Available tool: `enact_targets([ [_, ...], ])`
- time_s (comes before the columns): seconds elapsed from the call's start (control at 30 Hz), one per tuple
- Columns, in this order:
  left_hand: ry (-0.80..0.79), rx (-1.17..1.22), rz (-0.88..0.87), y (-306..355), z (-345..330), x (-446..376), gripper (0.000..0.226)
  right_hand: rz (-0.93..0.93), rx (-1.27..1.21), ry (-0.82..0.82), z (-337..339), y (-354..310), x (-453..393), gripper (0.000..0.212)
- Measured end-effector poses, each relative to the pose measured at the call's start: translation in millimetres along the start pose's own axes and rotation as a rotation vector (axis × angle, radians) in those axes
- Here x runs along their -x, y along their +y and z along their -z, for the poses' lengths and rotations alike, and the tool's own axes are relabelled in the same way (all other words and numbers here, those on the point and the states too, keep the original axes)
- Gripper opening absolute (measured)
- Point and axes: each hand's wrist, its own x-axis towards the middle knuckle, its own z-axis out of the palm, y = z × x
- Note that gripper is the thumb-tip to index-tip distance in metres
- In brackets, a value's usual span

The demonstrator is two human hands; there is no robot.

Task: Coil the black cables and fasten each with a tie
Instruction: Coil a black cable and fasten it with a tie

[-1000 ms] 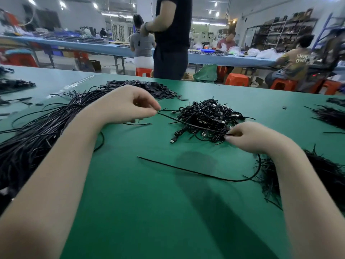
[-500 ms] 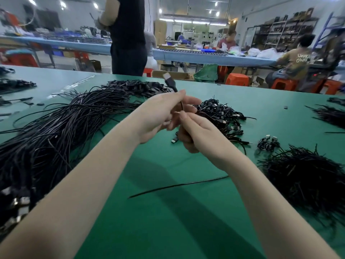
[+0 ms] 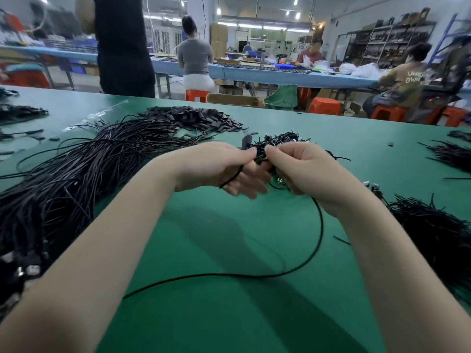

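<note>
Here, above a green felt-topped worktable (image 3: 229, 314), the left hand (image 3: 216, 169) and right hand (image 3: 305, 171) both pinch one thin black cable (image 3: 316, 250), its slack looping below the fingers; loose black cable heaps (image 3: 76, 169) flank them; beyond, seated workers (image 3: 195, 59) line a long blue bench (image 3: 267, 75).

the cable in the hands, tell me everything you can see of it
The cable is thin, black and round, rubbery by its look. Its plug end sticks up above the left hand, which pinches it; a strand crosses that palm. The right hand grips it too. From there it drops, curves in a wide loop over the green table and trails off to the left, uncoiled and untied.
</note>
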Motion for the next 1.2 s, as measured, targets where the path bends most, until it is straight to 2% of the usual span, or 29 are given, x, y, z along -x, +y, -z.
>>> enact_targets([
  [0.07,0.161,0.157,-0.071,1.7,-2.6,-4.7,0.040,0.026,-0.165,-0.026,-10.7,-6.2,2.1,0.029],
  [0.17,0.330,0.306,-0.201,5.5,0.2,-6.8,0.039,0.009,-0.460,-0.322,-19.3,-2.8,5.6,0.030],
  [0.23,0.367,0.421,-0.326,9.4,4.6,-6.9,0.043,-0.050,-0.537,-0.537,-22.9,6.9,6.6,0.030],
  [0.3,0.288,0.587,-0.436,14.0,10.1,-0.8,0.045,-0.109,-0.478,-0.638,-27.2,20.5,6.1,0.030],
  [0.37,0.143,0.599,-0.474,16.1,16.8,10.0,0.045,-0.157,-0.302,-0.552,-30.3,31.1,4.0,0.031],
  [0.43,0.005,0.475,-0.423,13.6,24.4,21.0,0.041,-0.158,-0.109,-0.300,-25.5,33.0,0.3,0.037],
  [0.5,-0.188,0.260,-0.273,9.7,30.0,27.0,0.041,-0.106,-0.025,-0.071,-14.5,29.0,-2.6,0.045],
  [0.57,-0.255,0.034,-0.072,4.0,27.6,23.4,0.045,-0.030,-0.095,0.038,-5.1,18.6,-3.3,0.045],
  [0.63,-0.126,0.018,0.029,0.1,18.9,12.3,0.045,0.041,-0.241,0.009,-4.4,4.1,-1.2,0.040],
  [0.77,0.189,0.430,-0.171,3.3,11.5,-2.7,0.038,0.113,-0.387,-0.252,-20.5,-7.7,6.4,0.031],
  [0.87,0.181,0.590,-0.363,10.7,20.6,4.1,0.045,0.017,-0.341,-0.511,-32.5,5.2,8.3,0.030],
  [0.93,0.093,0.640,-0.448,14.5,23.0,14.2,0.047,-0.077,-0.237,-0.516,-38.0,18.5,6.5,0.031],
  [1.0,0.030,0.565,-0.476,15.8,25.7,23.6,0.044,-0.140,-0.056,-0.325,-36.9,27.2,2.4,0.036],
  [1.07,-0.049,0.368,-0.404,13.5,26.9,28.7,0.041,-0.131,0.067,-0.082,-27.5,30.3,-0.9,0.043],
  [1.13,-0.151,0.050,-0.161,9.4,23.5,26.1,0.044,-0.099,-0.008,0.096,-14.5,25.5,-2.2,0.045],
  [1.2,-0.168,-0.157,0.062,3.1,15.1,16.8,0.047,-0.057,-0.104,0.169,-5.2,13.6,-2.7,0.043],
])
